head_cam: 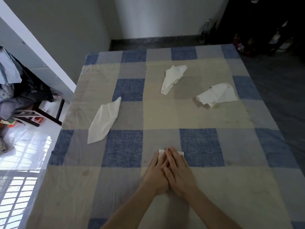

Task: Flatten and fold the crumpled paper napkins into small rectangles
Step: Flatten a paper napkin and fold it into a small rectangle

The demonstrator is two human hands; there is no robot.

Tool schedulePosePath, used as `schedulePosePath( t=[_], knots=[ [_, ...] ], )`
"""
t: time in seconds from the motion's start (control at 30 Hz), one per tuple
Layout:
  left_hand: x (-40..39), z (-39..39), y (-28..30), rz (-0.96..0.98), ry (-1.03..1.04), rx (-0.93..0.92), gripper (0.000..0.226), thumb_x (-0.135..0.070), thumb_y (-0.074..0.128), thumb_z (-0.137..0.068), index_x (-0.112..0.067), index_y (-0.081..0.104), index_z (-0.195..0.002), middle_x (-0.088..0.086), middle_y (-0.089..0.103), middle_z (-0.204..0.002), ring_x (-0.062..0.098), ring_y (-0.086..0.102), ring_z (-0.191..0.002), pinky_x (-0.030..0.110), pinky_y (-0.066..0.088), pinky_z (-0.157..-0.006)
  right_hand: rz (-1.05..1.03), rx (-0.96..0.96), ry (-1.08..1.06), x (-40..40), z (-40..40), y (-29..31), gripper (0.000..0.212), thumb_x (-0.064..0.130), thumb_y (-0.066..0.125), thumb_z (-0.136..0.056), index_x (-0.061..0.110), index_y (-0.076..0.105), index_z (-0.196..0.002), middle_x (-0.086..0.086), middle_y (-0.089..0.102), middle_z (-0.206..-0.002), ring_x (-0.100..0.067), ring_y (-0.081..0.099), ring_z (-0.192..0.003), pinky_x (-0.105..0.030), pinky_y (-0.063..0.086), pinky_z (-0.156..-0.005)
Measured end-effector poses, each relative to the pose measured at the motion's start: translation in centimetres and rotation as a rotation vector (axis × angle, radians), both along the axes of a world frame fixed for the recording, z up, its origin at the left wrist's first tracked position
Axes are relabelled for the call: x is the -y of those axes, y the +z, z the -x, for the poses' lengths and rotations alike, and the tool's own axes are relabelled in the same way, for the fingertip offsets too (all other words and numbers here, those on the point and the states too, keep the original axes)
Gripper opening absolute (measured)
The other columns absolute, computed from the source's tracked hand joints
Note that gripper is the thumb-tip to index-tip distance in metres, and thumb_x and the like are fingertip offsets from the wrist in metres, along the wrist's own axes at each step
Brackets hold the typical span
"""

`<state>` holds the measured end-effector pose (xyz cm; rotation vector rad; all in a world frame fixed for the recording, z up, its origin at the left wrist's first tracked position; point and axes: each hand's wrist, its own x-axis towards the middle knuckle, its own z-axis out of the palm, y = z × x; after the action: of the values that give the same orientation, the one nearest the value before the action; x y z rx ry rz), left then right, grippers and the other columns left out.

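Flat, extended fingers [170,154] of the right hand [179,171] and left hand [156,174] are pressed on a small folded napkin [161,152] on the checked bed [214,146], gripping nothing. Three crumpled napkins [104,119] [173,78] [217,95] farther off are judged still to be done.
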<state>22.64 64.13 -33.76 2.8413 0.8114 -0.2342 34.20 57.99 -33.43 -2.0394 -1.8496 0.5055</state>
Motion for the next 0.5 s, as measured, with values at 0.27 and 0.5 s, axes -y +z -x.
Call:
schedulePosePath(
  t=[0.27, 0.5],
  knots=[
    [-0.9, -0.1, 0.6, 0.076, 0.005, -0.042, 0.068, -0.039, 0.018, -0.092, -0.022, -0.006, -0.153, 0.001, -0.009, -0.162, 0.020, -0.018, -0.146, 0.051, -0.003, -0.118, 0.021, 0.024, -0.066, 0.0, 0.0, 0.1, 0.061, 0.049, 0.007, -0.098, 0.022, 0.014, -0.152, 0.005, 0.007, -0.158, -0.006, 0.004, -0.145, -0.031, 0.005, -0.117],
    [1.5, 0.5, 0.8, 0.043, 0.256, -0.014, 0.070, -0.038, 0.008, -0.086, -0.020, -0.002, -0.153, -0.003, -0.008, -0.161, 0.017, -0.021, -0.144, 0.045, -0.007, -0.118, 0.125, 0.138, -0.125, 0.7, -0.3, -0.9, 0.065, 0.049, 0.006, -0.098, 0.017, 0.025, -0.151, -0.002, 0.020, -0.158, -0.018, 0.021, -0.145, -0.040, 0.016, -0.114]
  ],
)
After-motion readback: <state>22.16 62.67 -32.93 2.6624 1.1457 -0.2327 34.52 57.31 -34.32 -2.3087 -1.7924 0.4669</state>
